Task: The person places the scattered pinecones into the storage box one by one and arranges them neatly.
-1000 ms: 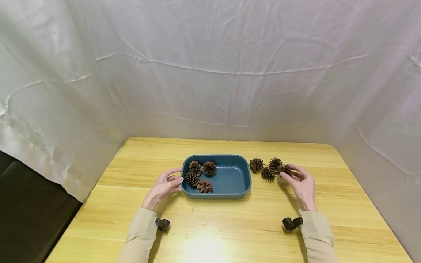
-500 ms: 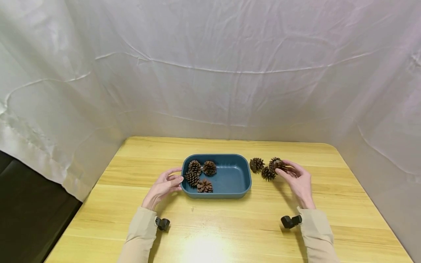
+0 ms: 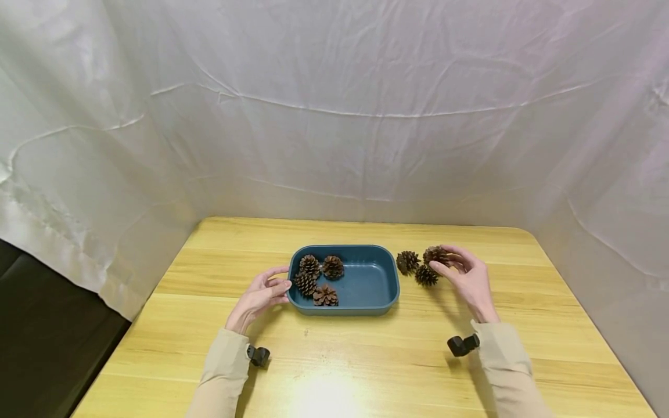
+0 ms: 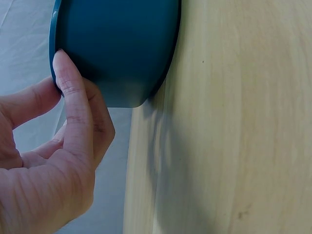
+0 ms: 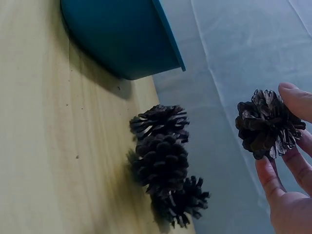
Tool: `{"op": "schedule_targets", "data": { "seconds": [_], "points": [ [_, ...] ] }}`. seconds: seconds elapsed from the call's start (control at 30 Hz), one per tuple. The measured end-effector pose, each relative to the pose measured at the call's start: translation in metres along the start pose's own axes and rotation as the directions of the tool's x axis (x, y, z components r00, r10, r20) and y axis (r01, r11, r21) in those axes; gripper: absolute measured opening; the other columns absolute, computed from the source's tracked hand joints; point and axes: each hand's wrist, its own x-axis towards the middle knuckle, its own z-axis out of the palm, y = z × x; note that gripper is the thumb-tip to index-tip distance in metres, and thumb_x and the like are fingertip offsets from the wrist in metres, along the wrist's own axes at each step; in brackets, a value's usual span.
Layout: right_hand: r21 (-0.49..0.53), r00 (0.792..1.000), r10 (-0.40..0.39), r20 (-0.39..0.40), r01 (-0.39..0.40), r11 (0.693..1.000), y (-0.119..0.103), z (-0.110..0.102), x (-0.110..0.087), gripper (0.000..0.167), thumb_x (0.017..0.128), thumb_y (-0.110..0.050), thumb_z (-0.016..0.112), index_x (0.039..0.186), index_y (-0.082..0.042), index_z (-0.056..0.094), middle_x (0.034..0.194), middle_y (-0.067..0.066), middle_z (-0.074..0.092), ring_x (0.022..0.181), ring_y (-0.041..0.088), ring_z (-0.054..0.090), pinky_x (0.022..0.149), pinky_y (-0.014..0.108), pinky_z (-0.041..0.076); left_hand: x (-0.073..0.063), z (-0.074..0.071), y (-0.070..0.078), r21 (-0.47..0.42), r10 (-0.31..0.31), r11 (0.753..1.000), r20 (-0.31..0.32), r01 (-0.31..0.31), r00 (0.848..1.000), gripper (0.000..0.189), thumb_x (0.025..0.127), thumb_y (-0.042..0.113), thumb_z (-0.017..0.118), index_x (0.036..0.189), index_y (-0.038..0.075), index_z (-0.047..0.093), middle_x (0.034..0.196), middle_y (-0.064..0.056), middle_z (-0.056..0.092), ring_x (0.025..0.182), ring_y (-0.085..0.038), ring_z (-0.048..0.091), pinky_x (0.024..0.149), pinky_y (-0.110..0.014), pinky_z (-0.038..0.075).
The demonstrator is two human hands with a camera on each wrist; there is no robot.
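A dark teal rectangular bin (image 3: 366, 284) with rounded corners stands on the table, several brown pine cones (image 3: 326, 296) in its left half. My left hand (image 3: 261, 297) grips the bin's left end; in the left wrist view fingers (image 4: 73, 92) pinch its rim. To the right of the bin, my right hand (image 3: 468, 280) holds a pine cone (image 5: 267, 124) between thumb and fingers, raised off the table. Three other pine cones (image 5: 161, 163) lie close together on the wood, seen in the right wrist view. In the head view the raised one mostly covers one of these.
The light wooden table (image 3: 334, 360) runs up to a pale fabric curtain (image 3: 334, 145) at the back and sides. A dark surface (image 3: 47, 331) lies beyond its left edge. Small black cameras (image 3: 462, 346) sit on both wrists.
My right hand has lifted its pine cone from the right of the group and carried it leftward, over the other cones. The left hand and the bin have stayed in place.
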Motion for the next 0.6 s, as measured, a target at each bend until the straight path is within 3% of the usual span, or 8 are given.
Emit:
{"op": "schedule_targets", "data": {
  "seconds": [0.2, 0.33, 0.6],
  "points": [
    [-0.081, 0.997, -0.037, 0.062, 0.042, 0.996, -0.011, 0.004, 0.006, 0.057, 0.086, -0.018, 0.081, 0.135, 0.000, 0.059, 0.112, -0.022, 0.064, 0.101, -0.004, 0.061, 0.092, 0.004, 0.049, 0.000, 0.000, 0.000, -0.004, 0.003, 1.000, 0.001, -0.003, 1.000, 0.059, 0.101, 0.001, 0.054, 0.152, -0.010, 0.027, 0.097, -0.002, 0.062, 0.074, -0.006, 0.061, 0.072, -0.018, 0.061],
    [-0.084, 0.993, -0.068, 0.094, 0.076, 0.994, -0.017, 0.008, 0.010, 0.055, 0.086, -0.016, 0.081, 0.134, 0.000, 0.060, 0.115, -0.015, 0.065, 0.099, -0.003, 0.062, 0.091, 0.006, 0.051, 0.000, 0.001, 0.000, -0.002, 0.004, 1.000, 0.002, -0.004, 1.000, 0.059, 0.101, 0.001, 0.054, 0.152, -0.010, 0.027, 0.097, -0.001, 0.062, 0.075, -0.006, 0.061, 0.072, -0.018, 0.060],
    [-0.118, 0.980, -0.105, 0.169, 0.126, 0.985, -0.026, 0.017, 0.014, 0.055, 0.086, -0.016, 0.081, 0.134, 0.001, 0.061, 0.128, 0.016, 0.065, 0.099, -0.006, 0.062, 0.092, 0.011, 0.054, 0.000, 0.001, -0.001, 0.001, 0.002, 1.000, 0.001, -0.002, 1.000, 0.059, 0.101, 0.001, 0.054, 0.152, -0.009, 0.027, 0.097, -0.001, 0.062, 0.075, -0.006, 0.061, 0.072, -0.019, 0.061]
  ]
}}
